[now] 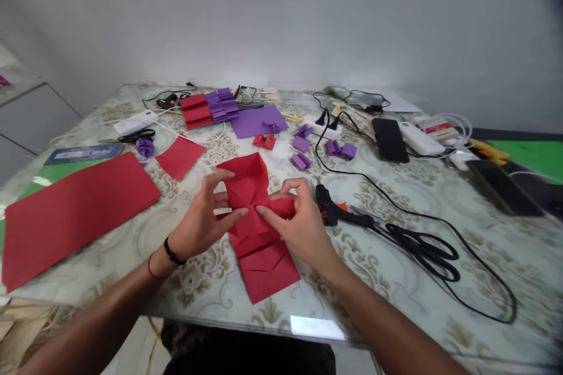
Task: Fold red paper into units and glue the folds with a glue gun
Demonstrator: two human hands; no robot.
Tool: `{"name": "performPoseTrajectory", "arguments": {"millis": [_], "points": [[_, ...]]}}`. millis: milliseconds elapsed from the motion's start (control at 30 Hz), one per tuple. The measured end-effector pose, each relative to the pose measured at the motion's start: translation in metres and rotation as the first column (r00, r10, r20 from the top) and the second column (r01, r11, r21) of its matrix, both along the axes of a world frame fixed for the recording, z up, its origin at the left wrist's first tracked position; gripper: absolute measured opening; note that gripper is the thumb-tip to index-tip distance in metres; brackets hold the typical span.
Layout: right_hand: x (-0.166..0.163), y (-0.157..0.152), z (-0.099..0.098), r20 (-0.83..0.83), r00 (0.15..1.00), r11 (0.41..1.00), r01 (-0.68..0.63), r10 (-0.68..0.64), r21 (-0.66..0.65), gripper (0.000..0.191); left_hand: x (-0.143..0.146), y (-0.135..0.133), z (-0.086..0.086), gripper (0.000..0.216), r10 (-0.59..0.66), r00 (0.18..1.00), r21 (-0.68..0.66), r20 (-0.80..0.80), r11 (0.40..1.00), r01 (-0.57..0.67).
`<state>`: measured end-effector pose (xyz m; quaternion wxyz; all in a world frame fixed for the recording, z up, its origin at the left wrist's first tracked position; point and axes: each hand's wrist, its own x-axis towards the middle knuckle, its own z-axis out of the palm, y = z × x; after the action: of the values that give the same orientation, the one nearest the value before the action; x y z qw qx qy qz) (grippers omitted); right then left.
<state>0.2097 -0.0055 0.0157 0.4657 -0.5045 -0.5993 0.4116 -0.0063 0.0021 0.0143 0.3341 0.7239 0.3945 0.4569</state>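
A creased sheet of red paper [264, 258] lies in front of me, its far end folded up into box-like walls and its near flap flat on the table. My left hand [211, 205] grips the left side of the folded part, thumb inside and fingers behind the wall. On the opposite side my right hand [299, 217] pinches a folded red flap, with its thumb pressing near the centre crease. Small folded purple paper pieces [301, 160] and a folded red piece [264, 141] sit just beyond the sheet.
Right of my hands lie a black glue gun [328, 205] with its cord and black-handled scissors [422, 252]. Red sheets [79, 211] are stacked at left. A power strip [323, 127], phone [390, 139] and purple sheet [255, 120] are farther back.
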Motion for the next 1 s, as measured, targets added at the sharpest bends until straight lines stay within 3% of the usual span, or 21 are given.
{"name": "performPoseTrajectory", "arguments": {"millis": [133, 300, 400, 567, 700, 833, 1000], "points": [[0.0, -0.002, 0.004, 0.132, 0.991, 0.994, -0.047, 0.034, 0.099, 0.032, -0.005, 0.003, 0.004, 0.051, 0.039, 0.987, 0.101, -0.153, 0.995, -0.024], [0.003, 0.0, 0.006, 0.226, 0.95, 0.948, -0.26, 0.217, 0.184, 0.015, -0.014, 0.009, 0.013, 0.047, 0.076, 0.971, 0.226, -0.227, 0.974, -0.023], [0.005, 0.001, 0.008, 0.242, 0.918, 0.901, -0.368, 0.314, 0.228, 0.023, -0.019, 0.012, 0.021, 0.031, 0.111, 0.95, 0.298, -0.29, 0.954, -0.02], [0.009, 0.002, 0.009, 0.246, 0.885, 0.873, -0.445, 0.395, 0.2, 0.034, -0.027, 0.015, 0.027, 0.016, 0.037, 0.968, 0.121, -0.249, 0.993, -0.006], [0.009, 0.004, 0.006, 0.263, 0.889, 0.872, -0.434, 0.374, 0.225, 0.037, -0.033, 0.016, 0.032, 0.008, -0.044, 0.97, -0.046, -0.238, 0.998, 0.034], [0.008, 0.004, 0.009, 0.249, 0.911, 0.904, -0.38, 0.329, 0.195, 0.027, -0.037, 0.016, 0.039, 0.005, -0.057, 0.96, -0.08, -0.274, 0.996, 0.036], [0.01, 0.004, 0.013, 0.239, 0.914, 0.911, -0.372, 0.327, 0.176, 0.029, -0.039, 0.015, 0.046, 0.007, -0.059, 0.959, -0.097, -0.276, 0.995, 0.033]]}}
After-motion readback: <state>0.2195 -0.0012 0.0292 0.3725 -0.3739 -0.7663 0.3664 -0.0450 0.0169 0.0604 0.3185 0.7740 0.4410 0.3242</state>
